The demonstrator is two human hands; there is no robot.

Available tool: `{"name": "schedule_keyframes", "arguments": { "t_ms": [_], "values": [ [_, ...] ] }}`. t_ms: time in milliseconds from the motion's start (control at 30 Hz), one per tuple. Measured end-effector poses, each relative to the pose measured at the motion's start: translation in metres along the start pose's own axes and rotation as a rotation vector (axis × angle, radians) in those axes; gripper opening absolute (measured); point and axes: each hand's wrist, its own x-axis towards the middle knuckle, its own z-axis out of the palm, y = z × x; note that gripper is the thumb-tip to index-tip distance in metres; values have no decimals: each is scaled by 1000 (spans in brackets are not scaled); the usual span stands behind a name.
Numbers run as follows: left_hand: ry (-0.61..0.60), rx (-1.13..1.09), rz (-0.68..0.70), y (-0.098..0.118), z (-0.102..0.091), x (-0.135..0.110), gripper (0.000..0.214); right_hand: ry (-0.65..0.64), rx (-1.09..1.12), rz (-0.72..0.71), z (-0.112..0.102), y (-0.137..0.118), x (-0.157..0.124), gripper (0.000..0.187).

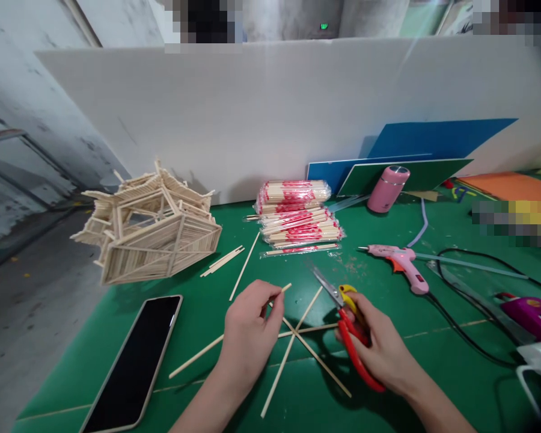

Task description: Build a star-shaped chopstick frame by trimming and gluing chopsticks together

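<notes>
My left hand (252, 337) pinches a long thin wooden chopstick (197, 356) slantwise; its upper tip pokes out past thumb and finger, while its middle is hidden by the hand. Held in my right hand (383, 343) are scissors (354, 349) with red and yellow handles, blades pointing away and to the left. Between the hands, several chopsticks cross in a star shape (295, 332) on the green table, partly covered by my left hand. A loose chopstick (244, 266) and some short cut sticks (223, 261) lie farther back.
A model building of sticks (162, 234) stands left, behind a phone (133, 364). Wrapped chopstick packs (300, 216) lie at the back. Right are a pink glue gun (401, 261) with a cord, a pink bottle (388, 189) and a purple device (529, 316). A white board (234, 120) rises behind.
</notes>
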Motion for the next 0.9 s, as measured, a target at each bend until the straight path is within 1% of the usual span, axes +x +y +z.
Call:
{"name": "schedule_keyframes", "arguments": {
  "t_ms": [100,267,433,567,633,767,833,900],
  "values": [
    [11,-23,-12,-1,1,2,9,-22,-129,-18,4,4,-3,34],
    [19,-45,-24,-2,2,0,9,-40,-266,-32,2,3,-5,35],
    [62,-70,-27,4,-2,5,8,-42,-302,-26,2,-4,-6,35],
    [66,-31,36,2,-1,3,9,-13,-306,-24,1,-5,-7,37],
    [22,44,101,-4,1,-5,10,25,-307,-3,-2,-1,-7,39],
    [-168,230,309,-23,8,-32,15,143,-299,62,-9,14,-4,45],
    [-218,311,356,-31,11,-44,19,186,-295,75,-11,21,-3,46],
    [-241,356,385,-36,15,-52,22,223,-286,74,-13,24,-2,43]
  ]
}}
